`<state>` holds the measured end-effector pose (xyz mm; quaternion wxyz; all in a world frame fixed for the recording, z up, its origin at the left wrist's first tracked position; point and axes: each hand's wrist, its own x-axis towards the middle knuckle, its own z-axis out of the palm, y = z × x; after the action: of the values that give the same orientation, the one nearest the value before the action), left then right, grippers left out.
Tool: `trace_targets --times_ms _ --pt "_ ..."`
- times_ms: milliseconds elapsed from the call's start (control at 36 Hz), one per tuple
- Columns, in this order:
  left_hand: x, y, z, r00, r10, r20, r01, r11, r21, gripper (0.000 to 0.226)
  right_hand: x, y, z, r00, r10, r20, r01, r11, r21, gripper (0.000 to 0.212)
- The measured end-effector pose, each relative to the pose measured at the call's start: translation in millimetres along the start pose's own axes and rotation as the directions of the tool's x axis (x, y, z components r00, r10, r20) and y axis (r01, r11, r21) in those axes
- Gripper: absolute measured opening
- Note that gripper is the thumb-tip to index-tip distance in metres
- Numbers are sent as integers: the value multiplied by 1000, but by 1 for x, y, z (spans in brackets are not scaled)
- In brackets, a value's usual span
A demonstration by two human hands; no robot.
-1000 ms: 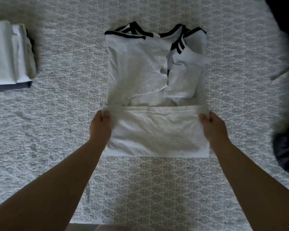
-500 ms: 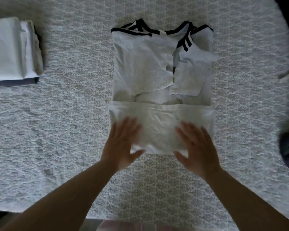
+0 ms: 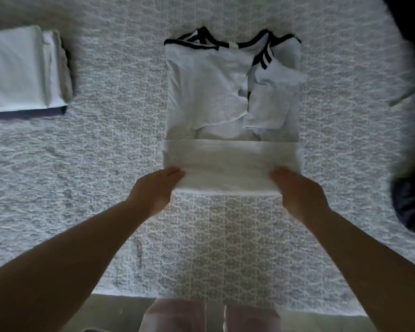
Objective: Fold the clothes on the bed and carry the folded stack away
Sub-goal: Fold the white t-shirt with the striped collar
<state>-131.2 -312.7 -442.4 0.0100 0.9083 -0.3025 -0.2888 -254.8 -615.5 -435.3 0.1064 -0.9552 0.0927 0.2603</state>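
Shirt [image 3: 225,97] sits mid-bed [image 3: 106,164], sleeves in, hem flipped up once. Left hand [image 3: 153,192] and right hand [image 3: 297,192] take its near corners, though I can't tell if they're gripping. 1 folded stack [image 3: 22,70] waits left of it; carrying's still ahead.

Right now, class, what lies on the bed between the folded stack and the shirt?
Only bare patterned bedspread separates the folded stack from the shirt, seen in the head view.

Both hands' fingers [image 3: 175,172] tuck under the shirt's [image 3: 206,92] folded hem.
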Motion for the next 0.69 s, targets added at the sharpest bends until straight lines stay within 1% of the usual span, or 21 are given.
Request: trace_targets --times_ms 83,139,194,250,306,333,361,389,417,472,500,556,583,639,694 --pt "4 4 -24 994 -51 99 47 998 37 54 -1 0 -16 990 71 123 -75 997 29 57" --pt "4 10 -38 984 -72 163 68 997 32 52 -3 -2 -25 973 104 204 -109 994 14 52" --pt "0 16 -48 954 -50 294 38 998 46 45 -6 -4 -33 943 101 317 -99 995 -20 45" --pt "-7 21 -53 880 -16 475 -6 999 45 36 -12 -6 -36 885 75 460 -64 997 -38 38" --pt "-15 25 -56 768 18 640 -42 999 21 32 -20 -8 -38 817 78 571 -71 997 -35 36" --pt "-19 26 -56 714 32 699 -49 999 5 32 -24 -8 -39 788 86 610 -88 996 -27 37" --pt "-22 26 -55 673 41 739 -43 999 -17 31 -27 -8 -40 767 92 636 -98 995 -27 37" --pt "-23 25 -55 648 45 760 -14 999 -48 30 -29 -8 -42 747 96 658 -100 995 -32 37" --pt "-24 22 -55 640 45 767 36 996 -88 29 -30 -7 -44 733 89 675 -99 995 -24 36" --pt "-21 12 -57 666 33 745 157 971 -183 27 -28 -3 -50 718 70 692 -107 994 10 29" --pt "-19 6 -59 694 22 720 222 945 -242 25 -26 -1 -55 731 71 678 -121 992 26 23" --pt "-13 -8 -63 769 -14 640 335 861 -384 25 -20 9 -61 797 95 596 -195 975 105 11" --pt "-10 -14 -64 810 -40 585 370 809 -457 25 -16 14 -63 835 107 540 -241 953 183 9" --pt "-5 -23 -62 871 -107 480 413 689 -596 26 -10 24 -64 906 146 398 -316 858 405 13" --pt "0 -24 -54 904 -204 375 424 542 -726 27 -5 28 -61 947 219 234 -319 704 634 8"
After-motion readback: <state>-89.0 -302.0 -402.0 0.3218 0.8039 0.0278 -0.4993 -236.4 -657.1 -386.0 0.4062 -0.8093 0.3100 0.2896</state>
